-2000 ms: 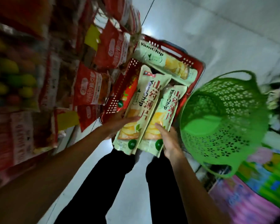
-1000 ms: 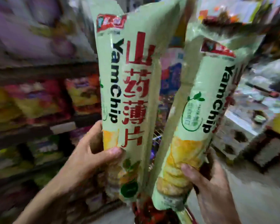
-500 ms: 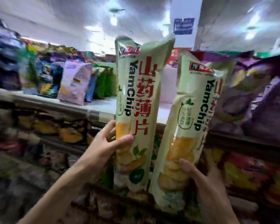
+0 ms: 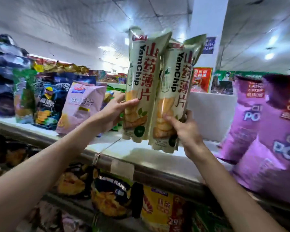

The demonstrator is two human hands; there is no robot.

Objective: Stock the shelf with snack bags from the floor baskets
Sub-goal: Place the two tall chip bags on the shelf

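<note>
Head view: the left hand [image 4: 114, 109] grips the left bag [image 4: 141, 84] low on its side, thumb across the front. The right hand [image 4: 186, 129] grips the right bag [image 4: 172, 97] the same way. Both bags stand upright, edges touching, just above the shelf [image 4: 141, 153] near its front edge. Bare board lies beneath them, between the pink bag [image 4: 80, 106] and the purple bags [image 4: 274, 139].

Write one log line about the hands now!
left hand: grips left YamChip bag | right hand: grips right YamChip bag | bags: upright over shelf | step: not yet shelved
</note>
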